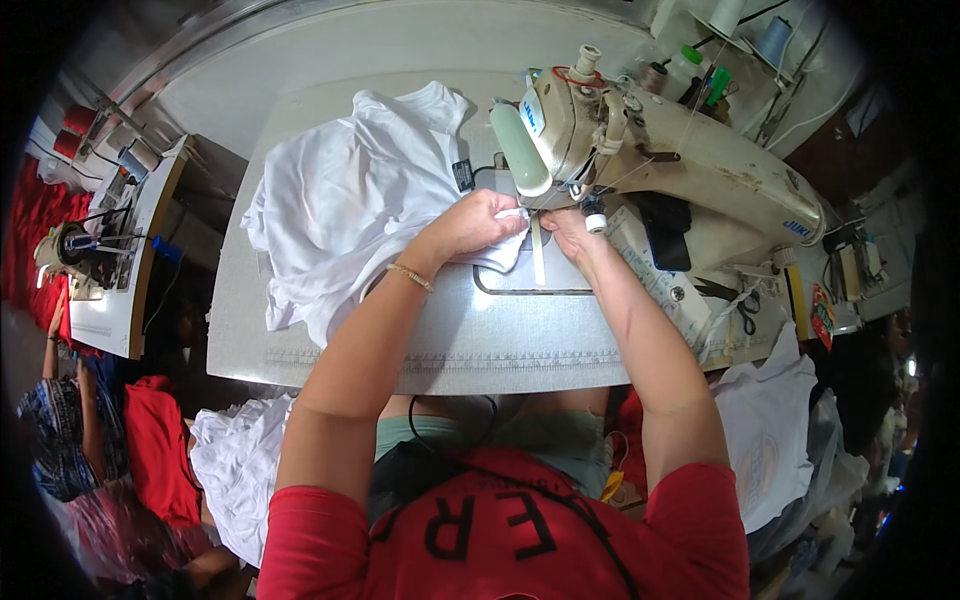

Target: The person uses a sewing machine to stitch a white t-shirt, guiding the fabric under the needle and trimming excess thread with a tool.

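Observation:
A white shirt [350, 190] lies bunched over the left side of the sewing table, one edge of it running to the needle area. My left hand [475, 225] is closed on that edge, just left of the presser foot. On the other side of the needle, my right hand [568, 235] has its fingers curled in under the head of the sewing machine [600, 130]. What they pinch, if anything, is hidden. Between my hands a narrow white strip [538, 255] lies on the machine bed.
Beside my right forearm lie a dark phone [668, 235] and black scissors [745, 310]. White garments hang at my left [240, 460] and right [765, 430]. Another person's arms [88, 400] reach to a second machine [85, 250] at far left. Thread spools [775, 40] stand at the back right.

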`<state>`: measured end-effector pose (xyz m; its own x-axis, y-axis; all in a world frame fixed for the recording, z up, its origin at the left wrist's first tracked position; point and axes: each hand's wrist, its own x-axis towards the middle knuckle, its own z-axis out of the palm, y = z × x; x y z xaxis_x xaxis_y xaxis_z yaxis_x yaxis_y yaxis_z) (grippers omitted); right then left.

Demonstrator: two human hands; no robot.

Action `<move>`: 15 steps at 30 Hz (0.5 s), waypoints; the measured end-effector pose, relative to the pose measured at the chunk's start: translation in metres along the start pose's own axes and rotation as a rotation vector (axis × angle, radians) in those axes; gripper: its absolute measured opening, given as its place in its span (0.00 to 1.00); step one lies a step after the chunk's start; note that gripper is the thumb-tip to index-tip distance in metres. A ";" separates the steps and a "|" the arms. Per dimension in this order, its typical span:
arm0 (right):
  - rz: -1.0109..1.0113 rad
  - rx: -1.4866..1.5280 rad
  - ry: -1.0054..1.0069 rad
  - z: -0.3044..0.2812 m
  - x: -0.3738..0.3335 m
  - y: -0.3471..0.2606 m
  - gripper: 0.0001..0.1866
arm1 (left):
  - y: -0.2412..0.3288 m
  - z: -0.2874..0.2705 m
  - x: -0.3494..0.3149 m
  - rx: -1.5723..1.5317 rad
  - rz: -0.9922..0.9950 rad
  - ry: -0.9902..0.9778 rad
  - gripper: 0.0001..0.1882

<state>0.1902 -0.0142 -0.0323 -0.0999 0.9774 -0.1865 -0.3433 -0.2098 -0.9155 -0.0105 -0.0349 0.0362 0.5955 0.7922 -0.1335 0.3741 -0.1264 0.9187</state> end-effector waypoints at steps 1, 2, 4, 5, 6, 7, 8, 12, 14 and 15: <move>-0.019 0.102 -0.033 0.003 -0.005 -0.003 0.04 | 0.002 0.000 -0.003 0.012 0.012 0.005 0.12; -0.006 0.175 -0.038 0.006 -0.013 -0.008 0.03 | 0.002 0.000 -0.010 -0.068 0.036 -0.062 0.12; -0.021 0.108 -0.038 0.012 -0.035 -0.020 0.01 | 0.000 -0.001 -0.024 -0.225 0.072 -0.194 0.13; 0.016 0.034 -0.011 0.016 -0.049 -0.027 0.02 | -0.003 -0.002 -0.032 -0.215 0.094 -0.191 0.14; 0.039 -0.057 0.006 0.019 -0.065 -0.033 0.04 | -0.005 -0.002 -0.041 -0.199 0.099 -0.191 0.14; 0.050 -0.134 -0.004 0.024 -0.080 -0.036 0.06 | -0.007 -0.002 -0.049 -0.175 0.088 -0.181 0.15; 0.100 -0.228 -0.055 0.030 -0.095 -0.038 0.09 | -0.009 0.001 -0.057 -0.176 0.083 -0.162 0.15; 0.043 -0.431 -0.173 0.057 -0.136 -0.020 0.11 | -0.012 0.012 -0.078 -0.149 0.149 -0.048 0.12; -0.019 -0.410 -0.140 0.067 -0.141 -0.009 0.11 | -0.011 0.018 -0.083 -0.129 0.189 0.030 0.10; -0.066 -0.368 -0.149 0.070 -0.141 -0.004 0.10 | -0.010 0.023 -0.085 -0.120 0.156 0.089 0.09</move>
<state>0.1398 -0.1535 0.0228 -0.2320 0.9682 -0.0938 0.0009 -0.0962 -0.9954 -0.0490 -0.1149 0.0298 0.5723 0.8189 0.0428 0.1916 -0.1843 0.9640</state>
